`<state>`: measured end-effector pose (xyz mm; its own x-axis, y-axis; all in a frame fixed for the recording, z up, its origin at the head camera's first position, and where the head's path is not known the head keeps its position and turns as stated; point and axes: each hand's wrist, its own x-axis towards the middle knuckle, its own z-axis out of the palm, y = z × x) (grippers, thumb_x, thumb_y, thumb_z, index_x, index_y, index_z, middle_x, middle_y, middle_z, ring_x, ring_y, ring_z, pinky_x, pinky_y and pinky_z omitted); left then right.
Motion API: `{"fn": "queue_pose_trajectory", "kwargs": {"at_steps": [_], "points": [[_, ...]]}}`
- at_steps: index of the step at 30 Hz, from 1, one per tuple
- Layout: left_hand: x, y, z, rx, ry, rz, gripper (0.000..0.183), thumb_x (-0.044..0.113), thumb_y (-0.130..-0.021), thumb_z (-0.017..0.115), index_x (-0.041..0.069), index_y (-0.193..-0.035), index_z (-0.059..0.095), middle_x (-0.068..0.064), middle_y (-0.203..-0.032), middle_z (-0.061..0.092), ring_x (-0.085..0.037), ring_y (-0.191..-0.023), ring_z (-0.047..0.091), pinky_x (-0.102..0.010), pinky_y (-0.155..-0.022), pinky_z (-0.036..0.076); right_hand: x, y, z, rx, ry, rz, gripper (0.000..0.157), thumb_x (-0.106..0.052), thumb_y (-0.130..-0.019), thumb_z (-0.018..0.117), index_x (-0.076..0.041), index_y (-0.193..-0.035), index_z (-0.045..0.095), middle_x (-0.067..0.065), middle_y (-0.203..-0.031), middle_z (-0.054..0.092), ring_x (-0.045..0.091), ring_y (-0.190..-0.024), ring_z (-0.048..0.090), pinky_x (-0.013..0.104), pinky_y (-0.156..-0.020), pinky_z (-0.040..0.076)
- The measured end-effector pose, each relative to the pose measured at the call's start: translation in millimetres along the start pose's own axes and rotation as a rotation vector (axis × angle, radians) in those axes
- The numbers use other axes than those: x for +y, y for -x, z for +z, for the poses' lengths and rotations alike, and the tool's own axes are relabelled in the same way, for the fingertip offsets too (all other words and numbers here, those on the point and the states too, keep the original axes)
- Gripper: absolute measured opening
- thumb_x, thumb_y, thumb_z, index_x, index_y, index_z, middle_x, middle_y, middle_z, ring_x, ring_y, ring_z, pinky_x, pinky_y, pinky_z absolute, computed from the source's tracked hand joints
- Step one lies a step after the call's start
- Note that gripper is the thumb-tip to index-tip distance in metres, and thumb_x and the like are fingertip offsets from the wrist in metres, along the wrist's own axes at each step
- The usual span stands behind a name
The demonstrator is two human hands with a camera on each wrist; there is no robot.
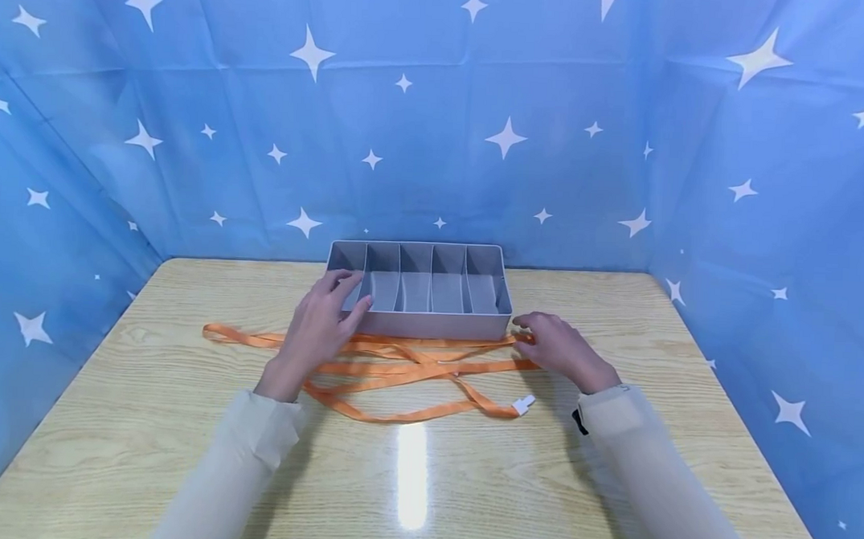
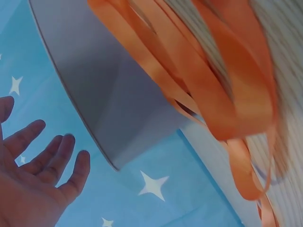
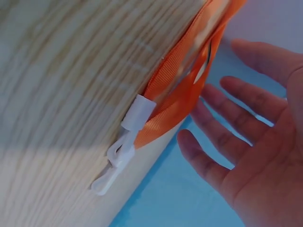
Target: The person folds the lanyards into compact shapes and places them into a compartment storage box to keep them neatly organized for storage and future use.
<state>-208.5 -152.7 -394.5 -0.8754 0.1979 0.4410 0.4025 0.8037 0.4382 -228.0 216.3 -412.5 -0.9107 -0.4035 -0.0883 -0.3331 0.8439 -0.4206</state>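
Observation:
Orange lanyard straps point(image 1: 411, 416) lie in loose, crossing loops along the front of a grey divided box point(image 1: 437, 326). A white plastic clip point(image 1: 523, 404) ends one strap at the right; the right wrist view shows its hook point(image 3: 113, 161) flat on the wood. My left hand point(image 1: 319, 321) hovers over the box's left front corner, fingers spread and holding nothing. In the left wrist view that hand point(image 2: 38, 184) is apart from the box wall. My right hand point(image 1: 562, 349) is at the straps' right end with loosely bent fingers; whether the fingertips touch the strap point(image 3: 175, 104) is unclear.
The box stands at the back edge of a light wooden table point(image 1: 143, 418), its several compartments showing bare floors. Behind and at both sides hangs a blue curtain point(image 1: 422, 172) with white stars. A bright light reflection point(image 1: 412, 478) falls on the tabletop in front.

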Motion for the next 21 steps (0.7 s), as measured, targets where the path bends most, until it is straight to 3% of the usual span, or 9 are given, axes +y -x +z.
{"fn": "queue_pose_trajectory", "kwargs": {"at_steps": [7, 15, 21], "points": [[9.9, 2.3, 5.8, -0.035, 0.040, 0.087, 0.041, 0.033, -0.100, 0.061, 0.008, -0.133, 0.062, -0.013, -0.129, 0.055, -0.030, -0.106, 0.059, -0.046, -0.089, 0.052, 3, -2, 5.5, 0.011, 0.013, -0.023, 0.037, -0.008, -0.093, 0.068, 0.007, -0.126, 0.063, 0.025, -0.123, 0.064, 0.038, -0.107, 0.065, 0.052, -0.091, 0.052], [20.1, 6.4, 11.8, -0.111, 0.114, 0.117, 0.038, 0.031, -0.100, 0.061, 0.009, -0.131, 0.064, -0.011, -0.121, 0.058, -0.025, -0.094, 0.060, -0.041, -0.081, 0.054, 6, -5, 8.5, 0.008, 0.046, -0.059, 0.023, -0.007, -0.091, 0.068, 0.003, -0.113, 0.070, 0.016, -0.101, 0.070, 0.023, -0.083, 0.063, 0.045, -0.077, 0.054], [24.3, 9.2, 18.0, -0.138, 0.105, 0.155, 0.034, 0.033, -0.101, 0.060, 0.011, -0.125, 0.066, -0.008, -0.115, 0.060, -0.021, -0.085, 0.061, -0.035, -0.073, 0.052, 6, -5, 9.4, 0.020, 0.053, -0.065, 0.020, -0.004, -0.090, 0.068, 0.002, -0.109, 0.071, 0.012, -0.095, 0.067, 0.021, -0.079, 0.059, 0.042, -0.073, 0.052]]}}
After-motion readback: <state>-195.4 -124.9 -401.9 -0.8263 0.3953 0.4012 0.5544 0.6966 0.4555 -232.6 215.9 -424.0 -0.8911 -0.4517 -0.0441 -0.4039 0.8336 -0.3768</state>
